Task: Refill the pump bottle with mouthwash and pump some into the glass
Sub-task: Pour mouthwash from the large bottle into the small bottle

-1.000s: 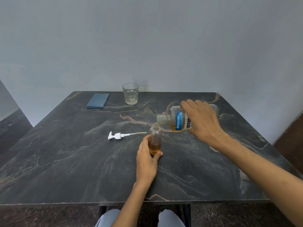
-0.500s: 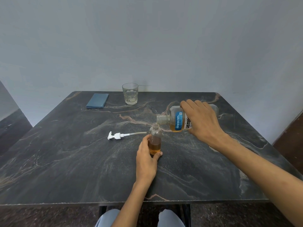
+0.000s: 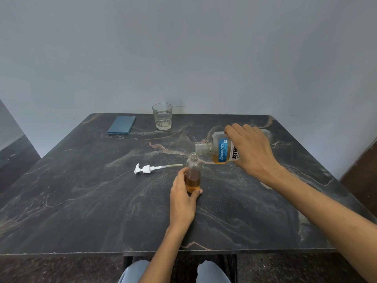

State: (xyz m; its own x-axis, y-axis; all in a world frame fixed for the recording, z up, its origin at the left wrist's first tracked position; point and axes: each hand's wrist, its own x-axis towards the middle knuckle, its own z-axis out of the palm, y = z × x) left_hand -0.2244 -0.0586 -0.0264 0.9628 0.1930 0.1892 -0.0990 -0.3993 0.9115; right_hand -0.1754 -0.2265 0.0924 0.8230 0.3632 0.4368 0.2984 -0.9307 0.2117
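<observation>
On the dark marbled table (image 3: 81, 201), near its middle, a small clear bottle (image 3: 193, 172) stands upright with its neck open and amber mouthwash filling roughly its lower third. The left hand (image 3: 182, 203) grips the bottle low on its body — fingers curled round the left side, thumb tip showing at the base on the right. Above and to the right, the right hand (image 3: 253, 152) holds the mouthwash bottle (image 3: 221, 150) tipped almost flat, its uncapped mouth pointing left and hanging just above and beside the small bottle's neck; the two openings are close but apart. The right fingers lie close together, curled over the top of the label, and the thumb is hidden underneath. Amber liquid pools along the lower side of the tilted bottle; whether a stream is running between the mouths cannot be told at this size.

Left of the small bottle, the white pump (image 3: 145, 168) lies on its side on the table, nozzle end to the left, its pale dip tube reaching right until its tip lies just beside the bottle's shoulder. At the far edge, near the wall (image 3: 183, 48), a faceted glass (image 3: 162, 116) stands upright, well apart from both bottles; any contents cannot be made out. A folded blue cloth (image 3: 121, 125) lies flat to the left of the glass. At the bottom edge — below the table's near rim — the person's knees (image 3: 212, 271) in light trousers are visible.
</observation>
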